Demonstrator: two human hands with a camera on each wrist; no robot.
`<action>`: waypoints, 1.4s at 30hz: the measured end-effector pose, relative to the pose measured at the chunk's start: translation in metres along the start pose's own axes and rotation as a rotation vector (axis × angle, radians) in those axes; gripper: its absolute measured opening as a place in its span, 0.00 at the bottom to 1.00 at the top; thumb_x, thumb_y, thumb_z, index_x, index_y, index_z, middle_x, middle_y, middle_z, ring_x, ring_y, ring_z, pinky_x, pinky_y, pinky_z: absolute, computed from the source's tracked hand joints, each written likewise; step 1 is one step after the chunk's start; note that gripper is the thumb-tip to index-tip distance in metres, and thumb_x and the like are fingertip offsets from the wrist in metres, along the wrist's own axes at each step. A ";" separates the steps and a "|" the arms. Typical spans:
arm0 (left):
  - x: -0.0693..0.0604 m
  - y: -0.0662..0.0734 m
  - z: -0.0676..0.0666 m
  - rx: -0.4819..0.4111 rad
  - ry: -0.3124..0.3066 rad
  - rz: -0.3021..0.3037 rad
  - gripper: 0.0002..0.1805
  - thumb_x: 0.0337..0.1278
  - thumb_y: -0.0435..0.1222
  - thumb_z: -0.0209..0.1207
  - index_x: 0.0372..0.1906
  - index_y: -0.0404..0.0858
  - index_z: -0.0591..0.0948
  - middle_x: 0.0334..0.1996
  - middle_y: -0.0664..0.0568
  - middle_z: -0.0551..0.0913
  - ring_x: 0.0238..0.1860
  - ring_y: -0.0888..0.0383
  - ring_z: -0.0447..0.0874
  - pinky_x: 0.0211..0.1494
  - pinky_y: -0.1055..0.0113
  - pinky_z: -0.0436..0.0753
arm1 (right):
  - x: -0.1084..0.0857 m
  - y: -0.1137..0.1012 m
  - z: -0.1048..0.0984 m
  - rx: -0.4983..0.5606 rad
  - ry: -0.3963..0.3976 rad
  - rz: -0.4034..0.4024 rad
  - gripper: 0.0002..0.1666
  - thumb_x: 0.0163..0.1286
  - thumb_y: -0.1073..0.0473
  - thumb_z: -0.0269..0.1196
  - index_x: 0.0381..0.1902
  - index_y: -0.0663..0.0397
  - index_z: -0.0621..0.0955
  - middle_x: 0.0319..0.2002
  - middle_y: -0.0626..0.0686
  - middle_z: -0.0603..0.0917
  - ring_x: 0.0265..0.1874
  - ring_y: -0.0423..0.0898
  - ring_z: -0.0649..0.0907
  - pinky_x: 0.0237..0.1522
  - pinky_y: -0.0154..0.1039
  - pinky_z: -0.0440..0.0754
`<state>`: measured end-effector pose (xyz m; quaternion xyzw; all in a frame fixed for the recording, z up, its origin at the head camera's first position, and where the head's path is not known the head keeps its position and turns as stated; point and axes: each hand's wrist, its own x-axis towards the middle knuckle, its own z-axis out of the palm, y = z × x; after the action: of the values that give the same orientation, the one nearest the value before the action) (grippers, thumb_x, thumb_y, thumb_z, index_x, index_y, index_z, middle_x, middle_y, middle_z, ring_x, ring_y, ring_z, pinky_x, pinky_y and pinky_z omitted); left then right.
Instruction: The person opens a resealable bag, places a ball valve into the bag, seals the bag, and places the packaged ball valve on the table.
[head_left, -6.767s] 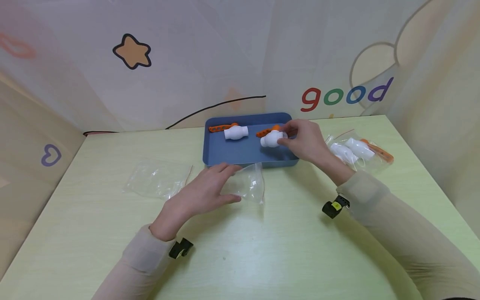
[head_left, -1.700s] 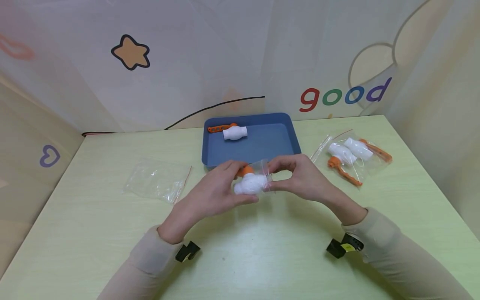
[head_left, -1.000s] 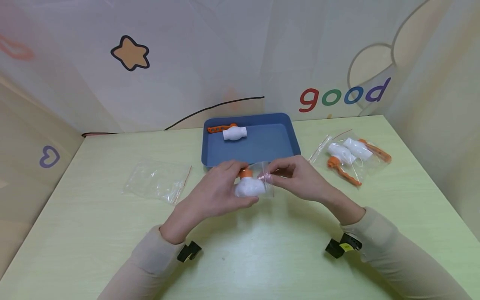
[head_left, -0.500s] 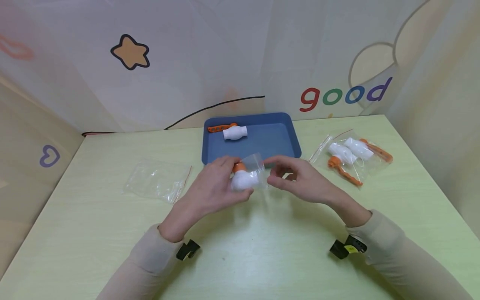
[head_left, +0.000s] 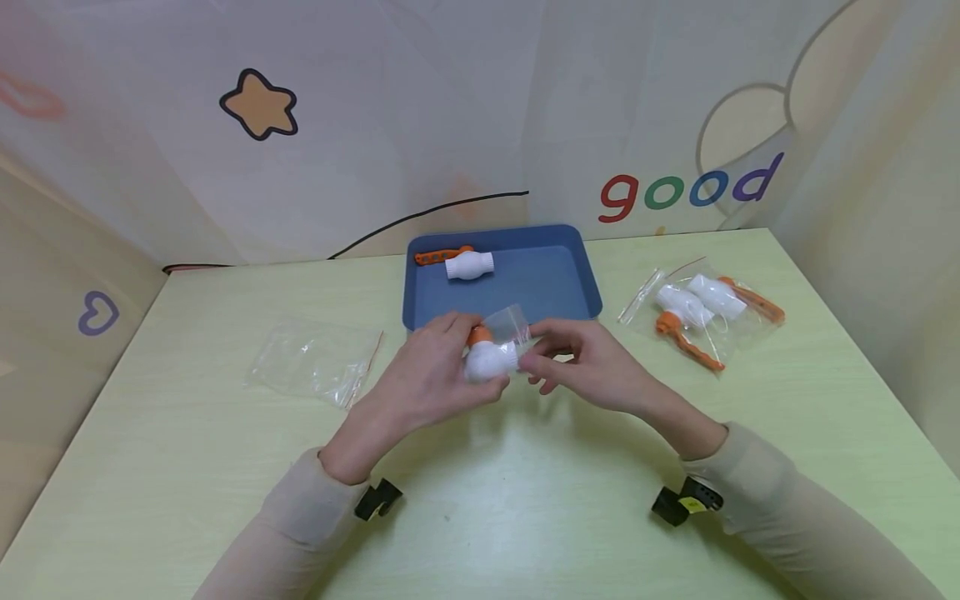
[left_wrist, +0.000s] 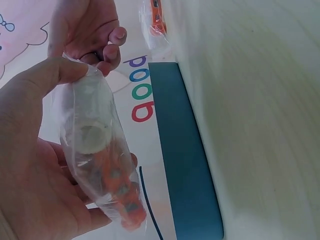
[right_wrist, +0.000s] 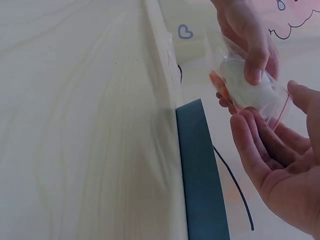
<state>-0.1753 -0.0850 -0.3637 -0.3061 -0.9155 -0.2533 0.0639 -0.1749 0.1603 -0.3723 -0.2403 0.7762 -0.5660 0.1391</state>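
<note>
A white plastic ball valve (head_left: pixel 489 361) with an orange lever handle (left_wrist: pixel 120 182) lies inside a clear zip bag (head_left: pixel 510 322), held above the table just in front of the tray. My left hand (head_left: pixel 420 371) grips the bag and valve from the left, thumb on the near side. At the bag's right end, my right hand (head_left: pixel 596 367) has its thumb and curled fingers on either side of the mouth. The red seal line (right_wrist: pixel 283 110) shows by that thumb in the right wrist view. Part of the lever is hidden behind my left hand in the head view.
A blue tray (head_left: pixel 540 279) at the back holds another white ball valve (head_left: pixel 470 266) with an orange handle. A flat clear zip bag (head_left: pixel 315 362) lies on the left. Bagged valves (head_left: pixel 697 304) lie at the right. Patterned cloth (head_left: pixel 420 108) hangs behind the table.
The second valve left the tray and is now in the bag in my left hand. Half a second ago my right fingers stood slightly apart from the bag; now they are at its mouth.
</note>
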 end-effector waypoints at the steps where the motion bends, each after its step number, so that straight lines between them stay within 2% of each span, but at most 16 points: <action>1: 0.000 0.000 0.000 0.001 -0.001 -0.003 0.31 0.52 0.47 0.71 0.54 0.30 0.79 0.43 0.48 0.80 0.37 0.56 0.76 0.35 0.66 0.79 | 0.000 -0.001 0.001 -0.002 0.007 -0.003 0.19 0.74 0.62 0.66 0.59 0.61 0.80 0.44 0.63 0.87 0.39 0.66 0.86 0.38 0.51 0.88; 9: 0.000 0.002 0.003 -0.001 -0.006 -0.019 0.32 0.52 0.48 0.71 0.56 0.29 0.79 0.44 0.47 0.80 0.38 0.55 0.77 0.36 0.65 0.79 | 0.003 -0.002 0.005 -0.015 0.050 -0.031 0.13 0.74 0.64 0.65 0.54 0.60 0.82 0.40 0.58 0.86 0.38 0.66 0.85 0.36 0.55 0.88; 13: 0.001 0.002 0.004 0.000 -0.006 -0.024 0.34 0.53 0.49 0.71 0.58 0.29 0.78 0.45 0.46 0.81 0.39 0.55 0.77 0.36 0.64 0.79 | 0.003 -0.002 0.006 -0.011 0.070 -0.027 0.12 0.74 0.65 0.65 0.54 0.61 0.82 0.40 0.59 0.85 0.36 0.66 0.85 0.36 0.55 0.88; 18: 0.000 0.002 0.005 -0.011 -0.027 -0.057 0.36 0.54 0.51 0.72 0.60 0.30 0.77 0.45 0.47 0.80 0.37 0.55 0.77 0.35 0.65 0.79 | 0.003 -0.001 0.007 -0.025 0.092 -0.039 0.12 0.74 0.65 0.65 0.53 0.61 0.84 0.40 0.58 0.86 0.36 0.65 0.85 0.35 0.55 0.88; 25: -0.002 0.004 0.007 -0.121 -0.064 -0.142 0.43 0.54 0.54 0.74 0.65 0.30 0.73 0.51 0.47 0.78 0.43 0.54 0.79 0.42 0.65 0.81 | 0.000 -0.004 0.004 -0.103 0.158 -0.055 0.09 0.74 0.63 0.66 0.50 0.59 0.86 0.38 0.54 0.87 0.29 0.51 0.87 0.35 0.54 0.88; 29: -0.002 0.004 0.007 -0.207 -0.067 -0.164 0.42 0.55 0.52 0.74 0.66 0.30 0.72 0.53 0.47 0.78 0.48 0.50 0.81 0.48 0.63 0.82 | 0.000 -0.002 0.001 -0.121 0.184 -0.061 0.09 0.75 0.63 0.65 0.49 0.60 0.86 0.39 0.55 0.86 0.29 0.49 0.87 0.36 0.49 0.88; 34: -0.002 0.003 0.007 -0.293 -0.022 -0.134 0.34 0.62 0.49 0.71 0.62 0.32 0.75 0.45 0.50 0.79 0.44 0.50 0.81 0.46 0.61 0.82 | -0.001 -0.001 -0.004 -0.127 0.215 -0.071 0.08 0.75 0.64 0.65 0.48 0.61 0.86 0.40 0.55 0.87 0.33 0.55 0.87 0.36 0.44 0.88; 38: -0.003 0.001 0.006 -0.327 0.042 -0.054 0.23 0.71 0.45 0.64 0.57 0.32 0.76 0.38 0.52 0.81 0.38 0.54 0.79 0.41 0.61 0.80 | -0.001 -0.002 -0.006 -0.108 0.216 -0.084 0.07 0.74 0.65 0.65 0.47 0.62 0.86 0.40 0.55 0.87 0.37 0.63 0.86 0.36 0.44 0.88; 42: -0.003 -0.001 0.007 -0.384 0.063 -0.006 0.16 0.79 0.39 0.55 0.58 0.31 0.74 0.37 0.52 0.85 0.35 0.59 0.82 0.38 0.62 0.80 | -0.002 -0.003 -0.007 -0.111 0.207 -0.095 0.07 0.75 0.65 0.65 0.47 0.61 0.86 0.40 0.54 0.87 0.35 0.60 0.86 0.36 0.44 0.88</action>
<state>-0.1732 -0.0844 -0.3710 -0.3019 -0.8487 -0.4330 0.0324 -0.1758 0.1668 -0.3668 -0.2244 0.8042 -0.5501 0.0177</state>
